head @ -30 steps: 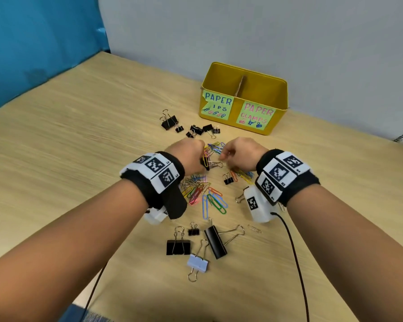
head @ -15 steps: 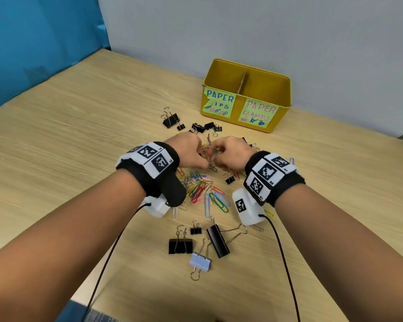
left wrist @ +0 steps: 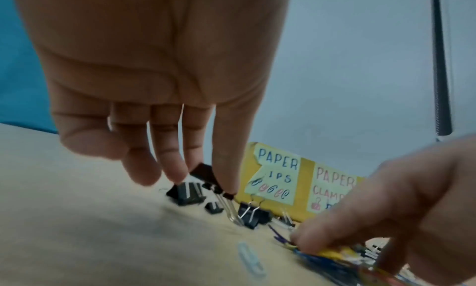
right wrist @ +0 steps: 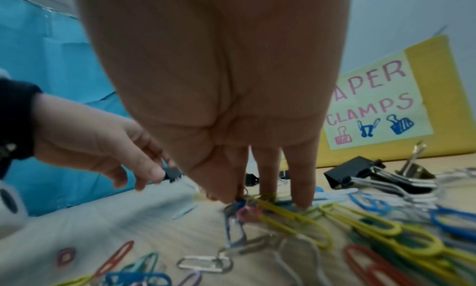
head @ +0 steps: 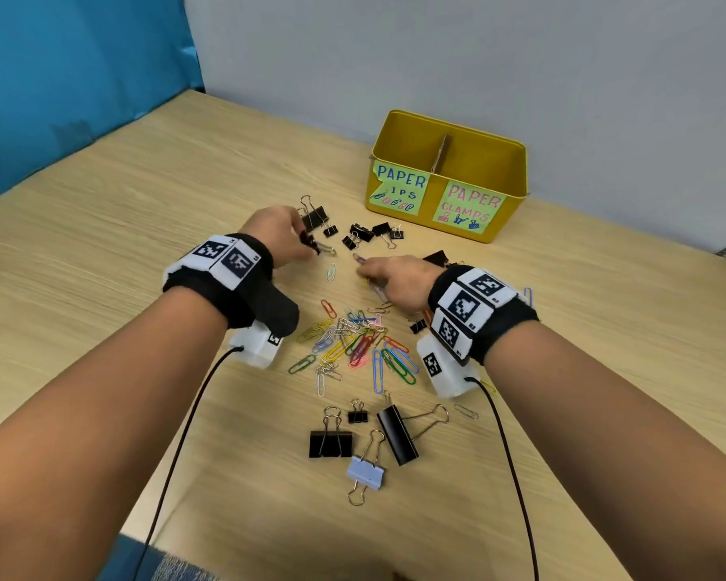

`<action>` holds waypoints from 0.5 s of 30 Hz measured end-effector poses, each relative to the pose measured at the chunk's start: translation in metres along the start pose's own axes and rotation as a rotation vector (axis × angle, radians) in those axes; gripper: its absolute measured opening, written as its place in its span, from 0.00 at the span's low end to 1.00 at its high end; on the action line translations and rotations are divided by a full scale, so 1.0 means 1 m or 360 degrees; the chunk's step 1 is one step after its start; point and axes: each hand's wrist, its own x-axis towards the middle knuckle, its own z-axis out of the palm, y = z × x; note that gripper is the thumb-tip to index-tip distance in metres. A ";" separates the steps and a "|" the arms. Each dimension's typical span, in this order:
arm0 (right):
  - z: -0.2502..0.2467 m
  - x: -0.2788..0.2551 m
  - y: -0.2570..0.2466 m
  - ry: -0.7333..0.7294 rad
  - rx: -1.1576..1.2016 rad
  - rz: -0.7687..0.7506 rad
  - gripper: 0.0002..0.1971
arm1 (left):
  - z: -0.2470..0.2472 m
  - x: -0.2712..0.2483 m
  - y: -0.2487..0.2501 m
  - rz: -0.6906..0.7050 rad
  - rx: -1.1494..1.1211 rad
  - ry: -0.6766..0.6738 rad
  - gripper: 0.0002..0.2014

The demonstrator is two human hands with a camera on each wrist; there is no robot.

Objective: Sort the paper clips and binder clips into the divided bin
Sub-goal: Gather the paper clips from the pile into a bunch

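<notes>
My left hand [head: 309, 245] pinches a small black binder clip [left wrist: 223, 194] by its body, silver handles hanging down, just above the table near other black binder clips [head: 363, 234]. To its right, my right hand [head: 363, 268] pinches a tangle of coloured paper clips [right wrist: 253, 206] at the far edge of the paper clip pile [head: 353, 341], fingertips down on the table. The yellow divided bin [head: 512, 174] stands behind, with a cardboard divider [head: 441, 153]; its left half is labelled for paper clips, its right half "PAPER CLAMPS". The bin's inside floor is hidden.
Three bigger binder clips lie near the front edge: black [head: 331, 443], long black [head: 397, 436], lilac [head: 366, 471]. A lone pale paper clip [head: 331, 271] lies between my hands. Two black wrist cables trail off the front edge. A wall stands close behind the bin.
My hands, joined over the pile before, have pulled apart. The left one went left and away with the small black binder clip; the right keeps the paper clips.
</notes>
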 end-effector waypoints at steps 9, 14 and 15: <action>-0.019 -0.021 0.019 0.0069 0.0039 0.0245 0.09 | 0.019 -0.013 0.014 0.0349 0.0175 0.0155 0.29; -0.001 -0.017 0.020 -0.0197 -0.0052 0.0284 0.11 | 0.045 -0.029 0.052 0.0719 0.0482 -0.0640 0.28; 0.000 -0.017 0.021 -0.0185 0.0012 0.0300 0.08 | 0.050 -0.031 0.055 0.0720 0.0635 -0.0692 0.28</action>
